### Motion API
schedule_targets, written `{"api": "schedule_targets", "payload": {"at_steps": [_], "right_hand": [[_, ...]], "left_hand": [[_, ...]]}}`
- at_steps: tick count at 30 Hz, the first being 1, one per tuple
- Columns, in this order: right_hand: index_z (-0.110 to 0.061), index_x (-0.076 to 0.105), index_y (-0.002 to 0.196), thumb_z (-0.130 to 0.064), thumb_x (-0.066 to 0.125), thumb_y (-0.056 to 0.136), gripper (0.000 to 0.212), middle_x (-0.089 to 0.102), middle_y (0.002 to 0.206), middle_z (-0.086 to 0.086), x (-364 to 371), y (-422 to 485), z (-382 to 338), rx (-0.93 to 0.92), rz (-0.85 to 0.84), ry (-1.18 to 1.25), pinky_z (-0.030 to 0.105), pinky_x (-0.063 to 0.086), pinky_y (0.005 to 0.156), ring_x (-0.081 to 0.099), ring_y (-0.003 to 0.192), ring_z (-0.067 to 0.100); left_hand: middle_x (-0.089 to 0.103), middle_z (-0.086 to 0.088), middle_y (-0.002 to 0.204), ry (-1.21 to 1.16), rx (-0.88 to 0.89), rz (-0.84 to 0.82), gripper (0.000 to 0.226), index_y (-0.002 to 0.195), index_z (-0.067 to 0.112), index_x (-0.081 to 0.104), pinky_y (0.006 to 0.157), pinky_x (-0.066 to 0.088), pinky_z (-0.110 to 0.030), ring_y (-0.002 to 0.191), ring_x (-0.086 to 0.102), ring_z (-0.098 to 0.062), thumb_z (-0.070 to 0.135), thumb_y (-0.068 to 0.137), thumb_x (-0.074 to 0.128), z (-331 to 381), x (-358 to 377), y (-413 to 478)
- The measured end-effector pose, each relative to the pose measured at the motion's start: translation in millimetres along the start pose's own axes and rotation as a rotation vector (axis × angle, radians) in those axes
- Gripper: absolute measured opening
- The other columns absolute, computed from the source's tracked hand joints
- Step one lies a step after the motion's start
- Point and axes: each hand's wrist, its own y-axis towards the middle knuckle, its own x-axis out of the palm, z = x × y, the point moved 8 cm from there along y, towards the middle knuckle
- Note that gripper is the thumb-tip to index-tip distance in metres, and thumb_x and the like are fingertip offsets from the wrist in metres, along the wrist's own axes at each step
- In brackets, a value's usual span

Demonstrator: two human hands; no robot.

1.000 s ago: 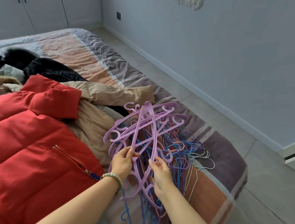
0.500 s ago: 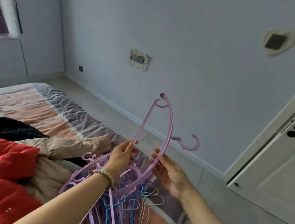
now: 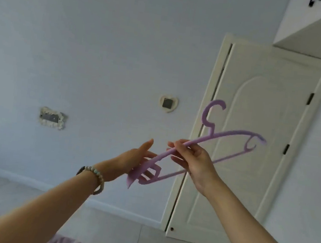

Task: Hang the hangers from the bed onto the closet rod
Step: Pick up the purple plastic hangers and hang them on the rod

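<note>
purple hanger [image 3: 212, 131] aloft — right hand [image 3: 195, 162] grip pinching its upper arm; left hand [image 3: 132, 162] spread, touching lower end.

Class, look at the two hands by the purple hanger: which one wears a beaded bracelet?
The left hand: a beaded bracelet circles its wrist. The right hand, gripping the purple hanger, has a bare wrist.

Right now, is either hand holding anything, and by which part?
The right hand pinches a purple hanger on its upper bar, partway down from the hook. The left hand meets the hanger's lower end; a grip there cannot be told.
</note>
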Motion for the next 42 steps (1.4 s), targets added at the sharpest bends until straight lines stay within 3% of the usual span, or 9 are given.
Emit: {"api": "schedule_targets", "payload": {"at_steps": [3, 10, 18, 26, 30, 32, 34, 38, 42], "right_hand": [[-0.013, 0.066, 0.094, -0.021, 0.06, 0.089, 0.011, 0.075, 0.092, -0.001, -67.2, -17.8, -60.2, -0.118, 0.167, -0.096, 0.019, 0.055, 0.074, 0.07, 0.089, 0.011], [-0.011, 0.066, 0.091, -0.021, 0.059, 0.09, 0.013, 0.074, 0.089, 0.001, -218.2, -100.3, -170.5, -0.311, 0.477, -0.139, 0.022, 0.057, 0.073, 0.071, 0.085, 0.014], [-0.01, 0.064, 0.097, -0.022, 0.06, 0.09, 0.014, 0.074, 0.086, 0.001, -374.9, -208.5, -278.0, -0.45, 0.748, -0.278, 0.02, 0.057, 0.07, 0.072, 0.074, 0.012], [-0.007, 0.036, 0.136, -0.021, 0.071, 0.082, 0.066, 0.071, 0.1, 0.011, -528.1, -302.2, -331.1, -0.596, 1.093, -0.328, 0.019, 0.052, 0.052, 0.07, 0.062, 0.008], [-0.014, 0.008, 0.148, -0.017, 0.07, 0.083, 0.09, 0.07, 0.091, 0.008, -585.8, -332.0, -353.6, -0.662, 1.145, -0.378, 0.019, 0.052, 0.06, 0.065, 0.056, 0.0], [-0.013, 0.008, 0.149, -0.017, 0.07, 0.083, 0.091, 0.068, 0.08, -0.003, -613.5, -345.2, -366.0, -0.676, 1.169, -0.423, 0.024, 0.054, 0.071, 0.063, 0.061, 0.001], [-0.016, 0.011, 0.149, -0.019, 0.07, 0.083, 0.089, 0.068, 0.084, -0.004, -639.4, -354.5, -375.6, -0.67, 1.169, -0.433, 0.03, 0.054, 0.079, 0.064, 0.069, 0.006], [-0.016, 0.014, 0.148, -0.017, 0.068, 0.085, 0.083, 0.067, 0.081, -0.003, -691.5, -365.3, -387.5, -0.607, 1.177, -0.431, 0.014, 0.052, 0.058, 0.058, 0.049, -0.002], [-0.014, 0.011, 0.15, -0.025, 0.069, 0.085, 0.088, 0.067, 0.08, -0.007, -736.9, -369.6, -393.0, -0.526, 1.184, -0.443, 0.026, 0.053, 0.074, 0.055, 0.047, -0.004]], "left_hand": [[0.07, -0.009, 0.107, 0.049, 0.142, -0.137, 0.059, 0.113, 0.015, 0.063, 0.08, 0.057, -0.031, 0.09, 0.068, -0.027, 0.053, 0.095, 0.022, 67.2, 61.3, 8.6], [0.073, -0.006, 0.088, 0.134, 0.566, -0.223, 0.032, 0.091, 0.01, 0.065, 0.061, 0.056, -0.022, 0.062, 0.066, -0.016, 0.035, 0.094, 0.047, 206.0, 219.3, 11.0], [0.071, -0.007, 0.078, 0.062, 0.756, -0.325, 0.033, 0.081, 0.01, 0.065, 0.05, 0.05, -0.022, 0.056, 0.065, -0.021, 0.037, 0.093, 0.05, 309.4, 408.5, 1.7], [0.069, -0.005, 0.073, -0.028, 0.807, -0.35, 0.035, 0.082, 0.007, 0.067, 0.056, 0.053, -0.032, 0.056, 0.066, -0.027, 0.038, 0.092, 0.054, 369.0, 584.3, -5.5], [0.067, -0.003, 0.068, -0.061, 0.822, -0.35, 0.034, 0.084, 0.006, 0.068, 0.049, 0.05, -0.026, 0.049, 0.063, -0.019, 0.036, 0.092, 0.054, 395.6, 657.8, -3.9], [0.067, -0.006, 0.067, -0.073, 0.831, -0.363, 0.033, 0.085, 0.004, 0.067, 0.046, 0.049, -0.022, 0.049, 0.063, -0.019, 0.033, 0.092, 0.055, 408.3, 690.7, -2.4], [0.066, -0.011, 0.068, -0.077, 0.854, -0.364, 0.027, 0.086, 0.004, 0.065, 0.048, 0.049, -0.025, 0.054, 0.063, -0.024, 0.029, 0.092, 0.055, 419.9, 717.7, -0.4], [0.063, -0.006, 0.073, 0.008, 0.984, -0.383, 0.016, 0.099, 0.008, 0.066, 0.058, 0.046, -0.025, 0.057, 0.055, -0.012, 0.012, 0.092, 0.052, 437.5, 763.3, -0.2], [0.068, -0.008, 0.094, 0.152, 1.049, -0.372, 0.026, 0.114, 0.016, 0.063, 0.072, 0.049, -0.028, 0.078, 0.062, -0.023, 0.01, 0.094, 0.046, 446.2, 795.1, 0.9]]}}
